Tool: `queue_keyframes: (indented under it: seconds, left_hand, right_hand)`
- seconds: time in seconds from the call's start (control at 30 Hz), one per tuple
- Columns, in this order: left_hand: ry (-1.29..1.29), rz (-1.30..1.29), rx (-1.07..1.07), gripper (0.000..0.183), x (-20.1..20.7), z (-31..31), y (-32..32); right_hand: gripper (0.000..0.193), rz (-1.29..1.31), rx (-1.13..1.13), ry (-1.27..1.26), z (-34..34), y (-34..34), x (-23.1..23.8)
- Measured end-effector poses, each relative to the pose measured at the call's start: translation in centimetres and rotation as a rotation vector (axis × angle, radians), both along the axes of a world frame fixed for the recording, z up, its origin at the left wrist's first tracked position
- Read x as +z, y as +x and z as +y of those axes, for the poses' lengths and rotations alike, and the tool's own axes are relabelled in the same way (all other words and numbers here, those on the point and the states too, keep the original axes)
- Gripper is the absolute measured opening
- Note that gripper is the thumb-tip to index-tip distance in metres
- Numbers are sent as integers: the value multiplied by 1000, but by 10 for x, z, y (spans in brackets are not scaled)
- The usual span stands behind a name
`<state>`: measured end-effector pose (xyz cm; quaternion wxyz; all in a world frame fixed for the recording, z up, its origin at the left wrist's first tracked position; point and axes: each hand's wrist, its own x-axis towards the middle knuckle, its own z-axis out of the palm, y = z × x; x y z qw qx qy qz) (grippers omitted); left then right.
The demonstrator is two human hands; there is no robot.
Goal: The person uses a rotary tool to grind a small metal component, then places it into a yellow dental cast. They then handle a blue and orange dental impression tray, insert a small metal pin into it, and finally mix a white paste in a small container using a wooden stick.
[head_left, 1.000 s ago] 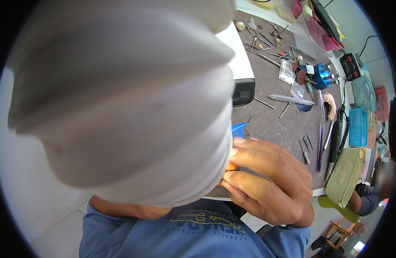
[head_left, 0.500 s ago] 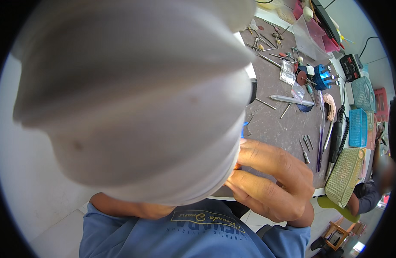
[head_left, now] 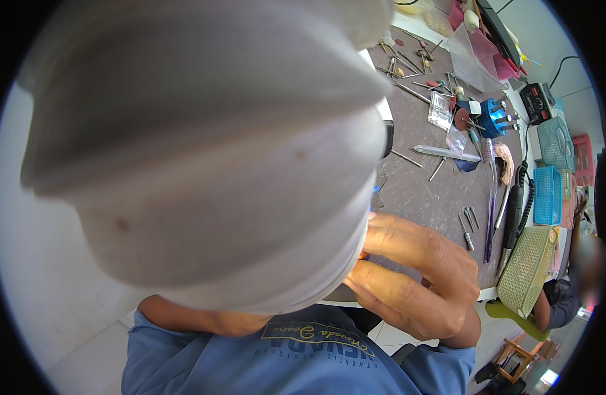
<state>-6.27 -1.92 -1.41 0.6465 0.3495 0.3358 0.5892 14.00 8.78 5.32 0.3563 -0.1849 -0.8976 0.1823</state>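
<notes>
My right hand (head_left: 418, 270) is bent inward, its fingertips drawn together at the edge of a large pale-grey ribbed cover (head_left: 217, 217). A small bit of orange shows by the fingertips, but whatever they grip is mostly behind the cover. Of my left arm only the forearm (head_left: 207, 320) shows; the left hand is hidden by the same cover. A sliver of something blue (head_left: 375, 189) peeks out just above the right fingers. Beyond the knuckles, several small metal burs (head_left: 469, 220) lie on the brown worktop (head_left: 425, 197).
Farther along are loose rotary bits (head_left: 408, 62), a blue round holder (head_left: 493, 118), a pen-like tool (head_left: 446, 153), a purple-handled brush (head_left: 491, 204) and a black handpiece (head_left: 512, 217) with coiled cord. Plastic baskets (head_left: 528, 270) line the right edge. Another person (head_left: 558, 303) is at far right.
Almost nothing differs. The right fingers have shifted very slightly, and less of the blue thing shows beside the cover.
</notes>
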Motion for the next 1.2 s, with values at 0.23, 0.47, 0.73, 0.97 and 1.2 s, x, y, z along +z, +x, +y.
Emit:
queue_keyframes:
  seconds: [0.23,0.47,0.73,0.97,1.2]
  left_hand:
    - [-45,2,-9,72,2,-2,-1]
    - [-9,-29,37,72,-4,-1,3]
    - [-75,19,14,74,0,2,0]
    - [60,45,158,72,0,1,8]
    - [152,94,153,74,-4,2,7]
  right_hand:
    - [29,5,9,6,0,-1,1]
    - [30,-1,17,25,1,-1,1]
    - [32,-47,4,112,-1,1,1]
    - [29,50,32,52,2,1,-1]
    - [23,68,34,107,3,-3,-2]
